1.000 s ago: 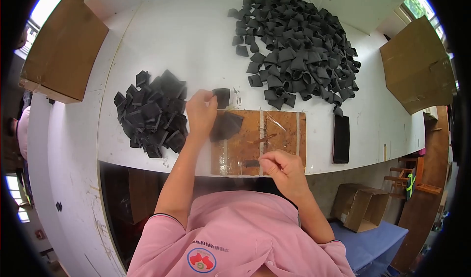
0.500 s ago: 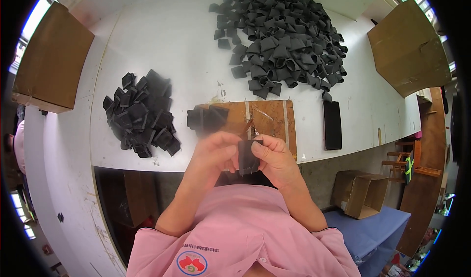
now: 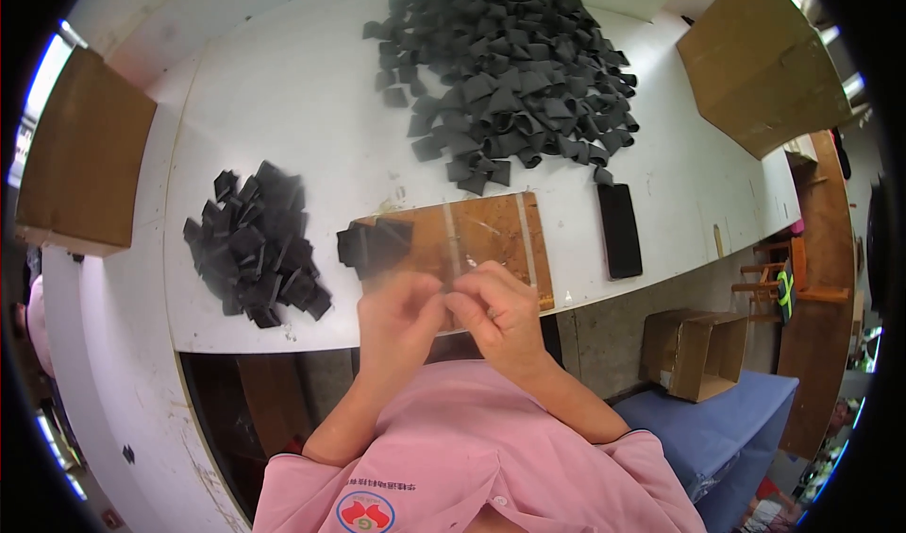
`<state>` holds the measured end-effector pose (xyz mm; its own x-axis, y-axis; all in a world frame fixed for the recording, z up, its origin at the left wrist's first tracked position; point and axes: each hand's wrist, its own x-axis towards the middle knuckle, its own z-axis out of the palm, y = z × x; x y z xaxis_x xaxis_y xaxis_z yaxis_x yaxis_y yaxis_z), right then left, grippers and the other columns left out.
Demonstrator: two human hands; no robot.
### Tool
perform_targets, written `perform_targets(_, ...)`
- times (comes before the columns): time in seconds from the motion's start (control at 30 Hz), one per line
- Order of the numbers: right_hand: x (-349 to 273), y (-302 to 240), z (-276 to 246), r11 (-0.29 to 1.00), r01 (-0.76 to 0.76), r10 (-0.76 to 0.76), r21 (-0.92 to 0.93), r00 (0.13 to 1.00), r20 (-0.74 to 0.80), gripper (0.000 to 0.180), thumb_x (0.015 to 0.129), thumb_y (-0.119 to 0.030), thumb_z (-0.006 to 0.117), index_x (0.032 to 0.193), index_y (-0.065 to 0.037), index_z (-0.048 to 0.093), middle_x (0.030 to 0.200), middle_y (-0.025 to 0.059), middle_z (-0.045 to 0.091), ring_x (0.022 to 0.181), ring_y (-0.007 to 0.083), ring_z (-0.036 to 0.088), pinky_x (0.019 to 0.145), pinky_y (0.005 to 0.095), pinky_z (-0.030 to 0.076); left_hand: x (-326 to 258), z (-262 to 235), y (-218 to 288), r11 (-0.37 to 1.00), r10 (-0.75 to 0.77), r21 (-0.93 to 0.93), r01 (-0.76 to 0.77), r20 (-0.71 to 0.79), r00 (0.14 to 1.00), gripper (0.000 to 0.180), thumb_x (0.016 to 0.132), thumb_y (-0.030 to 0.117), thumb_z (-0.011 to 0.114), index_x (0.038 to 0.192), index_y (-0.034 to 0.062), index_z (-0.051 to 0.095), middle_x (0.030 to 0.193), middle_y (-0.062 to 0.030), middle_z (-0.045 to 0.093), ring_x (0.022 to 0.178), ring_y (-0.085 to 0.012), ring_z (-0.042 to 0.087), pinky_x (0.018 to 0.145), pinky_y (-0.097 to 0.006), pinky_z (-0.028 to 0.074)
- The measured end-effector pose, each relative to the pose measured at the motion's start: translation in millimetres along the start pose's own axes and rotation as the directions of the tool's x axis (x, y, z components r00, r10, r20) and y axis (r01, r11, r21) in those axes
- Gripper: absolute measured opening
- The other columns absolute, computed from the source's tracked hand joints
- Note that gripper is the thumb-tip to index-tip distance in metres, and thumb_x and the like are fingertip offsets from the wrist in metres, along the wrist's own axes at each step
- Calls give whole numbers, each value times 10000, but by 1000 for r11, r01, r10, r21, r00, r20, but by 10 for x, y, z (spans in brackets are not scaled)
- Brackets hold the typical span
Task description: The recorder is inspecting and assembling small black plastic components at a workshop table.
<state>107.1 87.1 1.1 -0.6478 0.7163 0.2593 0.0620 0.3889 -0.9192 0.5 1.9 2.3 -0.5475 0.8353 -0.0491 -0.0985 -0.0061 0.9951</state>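
Note:
My left hand (image 3: 398, 314) and my right hand (image 3: 502, 318) meet over the front part of a brown wooden board (image 3: 491, 226). Thumbs and fingertips are pinched close together on both hands. Whatever lies between them, if anything, is too small or hidden to make out. Just beyond my left hand, some flat black fabric pieces (image 3: 373, 245) rest on the board's left end, partly blurred. Further left is a pile of folded black pieces (image 3: 250, 245). A much larger heap of black fabric loops (image 3: 510, 80) covers the far middle of the white table (image 3: 283, 89).
A black phone (image 3: 619, 231) lies right of the board. Cardboard boxes stand at the far left (image 3: 80, 155) and far right (image 3: 764, 61). Below the table edge at right, an open carton (image 3: 694, 354) sits on a blue-covered surface (image 3: 727, 429).
The black piece held between my hands no longer shows there. Both hands have come closer together, fingertips meeting. The whole view has tilted and shifted slightly.

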Motion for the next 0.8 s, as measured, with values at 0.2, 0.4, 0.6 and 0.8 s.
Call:
perform_targets(0.2, 52, 95, 150, 886, 230, -280, -403, 958, -69, 123, 667, -46, 581, 689, -42, 460, 688, 90, 431, 645, 242, 500, 532, 340, 439, -5, 140, -242, 924, 275, 351, -153, -331, 903, 64, 770, -57, 550, 822, -19, 556, 651, -20, 559, 537, -23, 483, 470, -152, 368)
perform_targets(0.4, 78, 193, 80, 999, 42, -40, 13, 986, -160, 79, 694, -31, 584, 760, 0, 553, 678, 53, 495, 540, 139, 461, 454, 273, 364, 129, -32, -55, 687, -147, -695, 213, 155, 977, 113, 775, -51, 512, 883, -20, 508, 588, -7, 479, 324, -15, 255, 320, -162, 171)
perform_targets(0.6, 73, 244, 37, 189, -552, 335, 812, 814, 475, 41, 746, -71, 601, 745, -38, 577, 588, -27, 473, 476, 31, 355, 414, 177, 231, 69, 48, -97, 956, -43, -292, 4, -128, 991, 114, 769, -87, 495, 868, -32, 505, 720, -30, 522, 523, -30, 452, 470, -133, 340)
perform_targets(0.8, 176, 148, 48, 681, -432, 230, 591, 893, 387, 178, 799, -149, 554, 677, -22, 528, 578, -23, 456, 493, 69, 389, 434, 224, 297, 82, 8, -273, 976, 218, 104, -193, -378, 900, 105, 794, -83, 480, 883, -43, 521, 822, -58, 556, 715, -82, 533, 615, -167, 424)
